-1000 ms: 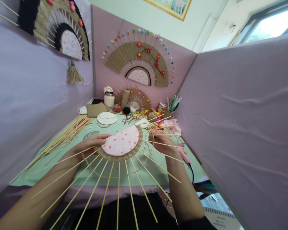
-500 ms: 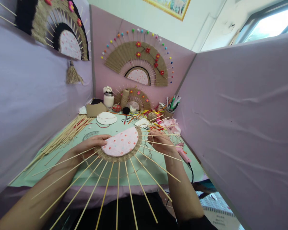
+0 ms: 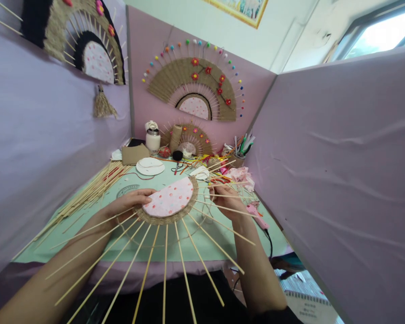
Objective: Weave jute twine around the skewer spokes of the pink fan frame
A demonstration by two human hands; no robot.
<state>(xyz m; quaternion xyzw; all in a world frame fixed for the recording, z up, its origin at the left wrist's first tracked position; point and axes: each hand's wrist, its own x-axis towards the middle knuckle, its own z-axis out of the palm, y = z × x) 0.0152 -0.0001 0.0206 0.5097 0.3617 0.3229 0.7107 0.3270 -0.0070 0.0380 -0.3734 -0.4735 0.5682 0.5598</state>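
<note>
Holds the fan base (image 3: 168, 198), a half-round of dotted pink fabric with a woven rim, above the green tabletop (image 3: 104, 245), its flat edge turned up and away. Grips its left corner with the left hand (image 3: 130, 203), fingers pressed together over the fabric edge. Curls the fingers of the right hand (image 3: 224, 196) behind the right-hand sticks (image 3: 165, 270), beside loose twine (image 3: 207, 210); cannot tell the exact pinch there. Fans the sticks out toward the body and to the right. Shows white discs (image 3: 150, 166) beyond, a pink glue gun (image 3: 257, 217) near the right wrist, and spare sticks (image 3: 83, 195) lying at left.
</note>
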